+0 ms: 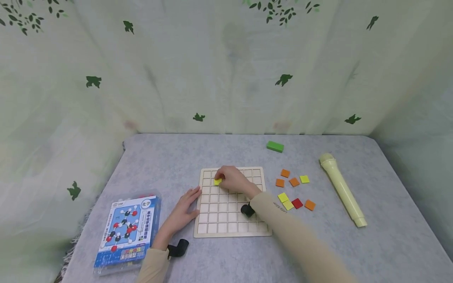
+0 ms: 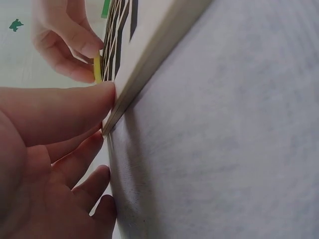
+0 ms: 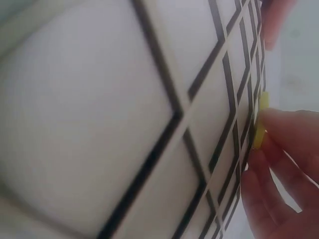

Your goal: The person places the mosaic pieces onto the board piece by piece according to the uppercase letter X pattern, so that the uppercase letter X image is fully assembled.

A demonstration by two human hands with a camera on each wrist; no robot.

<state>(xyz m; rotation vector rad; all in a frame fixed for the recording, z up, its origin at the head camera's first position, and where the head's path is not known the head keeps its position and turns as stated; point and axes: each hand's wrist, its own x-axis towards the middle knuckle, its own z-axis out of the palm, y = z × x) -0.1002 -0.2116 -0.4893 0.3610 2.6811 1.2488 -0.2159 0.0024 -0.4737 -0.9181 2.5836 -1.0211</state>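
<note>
A square wooden grid board (image 1: 222, 218) lies on the table. My right hand (image 1: 231, 179) pinches a yellow square tile (image 1: 217, 182) over the upper left cells of the board. In the right wrist view the thumb and fingers hold the yellow tile (image 3: 260, 124) tilted against the grid, so how far it sits in a cell cannot be told. My left hand (image 1: 182, 210) has its fingers extended and touches the board's left edge. The left wrist view shows its thumb (image 2: 65, 112) against the rim, with the other fingers below.
Loose orange (image 1: 285, 173), yellow (image 1: 304, 179) and red (image 1: 297, 203) tiles lie right of the board. A green block (image 1: 275, 146) sits behind them. Farther right lies a pale yellow microphone-shaped object (image 1: 343, 190). A boxed molecular model set (image 1: 127, 230) lies at the left.
</note>
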